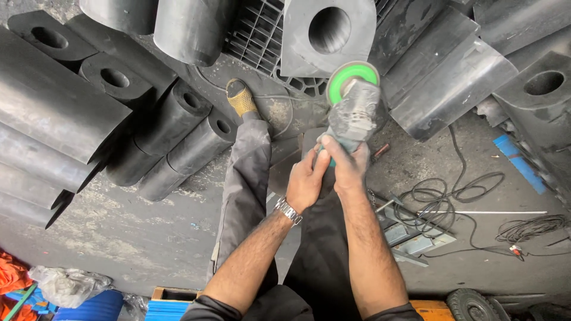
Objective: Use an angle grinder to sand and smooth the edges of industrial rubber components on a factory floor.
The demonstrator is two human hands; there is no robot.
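Both of my hands grip the body of an angle grinder [355, 113] held out in front of me. Its green disc [351, 77] points away, close to a black rubber block with a round hole [297, 47]. My left hand [306, 178], with a metal watch on its wrist, wraps the rear of the grinder from the left. My right hand [348, 161] closes on the same handle from the right. My left leg in grey trousers [247, 172] stretches forward, and its yellow-toed shoe [241, 97] rests on the concrete floor.
Long black rubber fenders with round bores [178, 119] lie stacked at the left and others [452, 77] at the right. A black plastic grate [259, 35] sits behind them. Coiled cables [443, 205] and metal parts [410, 238] lie on the floor at right, a blue strip [520, 163] farther right.
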